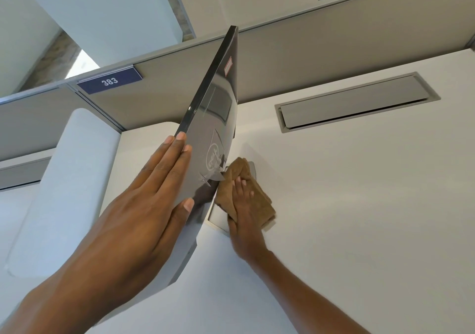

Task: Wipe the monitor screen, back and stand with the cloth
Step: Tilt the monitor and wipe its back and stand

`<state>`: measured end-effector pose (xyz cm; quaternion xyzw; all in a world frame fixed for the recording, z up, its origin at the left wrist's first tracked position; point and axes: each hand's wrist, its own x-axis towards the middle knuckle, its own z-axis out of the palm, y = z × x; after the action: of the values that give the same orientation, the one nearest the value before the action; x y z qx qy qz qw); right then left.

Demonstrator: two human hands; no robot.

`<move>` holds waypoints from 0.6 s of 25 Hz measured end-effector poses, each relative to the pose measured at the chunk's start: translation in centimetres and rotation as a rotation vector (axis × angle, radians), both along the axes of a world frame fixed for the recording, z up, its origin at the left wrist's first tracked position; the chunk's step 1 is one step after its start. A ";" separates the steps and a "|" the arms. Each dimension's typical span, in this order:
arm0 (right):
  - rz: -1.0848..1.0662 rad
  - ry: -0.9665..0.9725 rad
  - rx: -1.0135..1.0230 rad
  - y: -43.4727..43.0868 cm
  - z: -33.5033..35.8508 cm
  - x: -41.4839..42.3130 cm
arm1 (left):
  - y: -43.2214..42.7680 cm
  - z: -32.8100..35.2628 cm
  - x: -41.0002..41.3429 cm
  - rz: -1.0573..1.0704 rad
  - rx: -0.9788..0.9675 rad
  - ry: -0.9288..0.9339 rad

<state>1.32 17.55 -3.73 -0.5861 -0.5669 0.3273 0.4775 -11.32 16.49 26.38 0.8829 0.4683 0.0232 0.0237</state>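
So mid-frame, left hand (156, 200) flat, steadying glossy black monitor (218, 97); right hand (241, 205) presses folded tan cloth (254, 195) on grey stand base (218, 219). Can't tell what's left.

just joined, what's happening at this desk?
A person is cleaning a monitor seen edge-on from behind. The left hand lies flat against its top edge, steadying it. The right hand presses a folded brown cloth onto the stand base on the white desk, just behind the panel. So the stand is being wiped now.
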 end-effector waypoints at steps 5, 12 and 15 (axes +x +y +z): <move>0.134 -0.468 0.073 -1.8 -3.3 5.8 | -0.2 0.0 0.1 0.031 -0.029 -0.030; 0.367 -0.917 0.118 -7.1 -5.0 3.4 | -0.3 0.1 0.1 0.029 -0.032 -0.043; 0.375 -0.928 0.032 -6.7 -5.1 0.1 | -0.3 0.1 0.2 0.017 -0.023 -0.049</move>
<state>1.39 10.86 -8.86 -0.5505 -0.8201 0.1034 0.1169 -11.15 16.16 26.48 0.8777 0.4755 0.0393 0.0452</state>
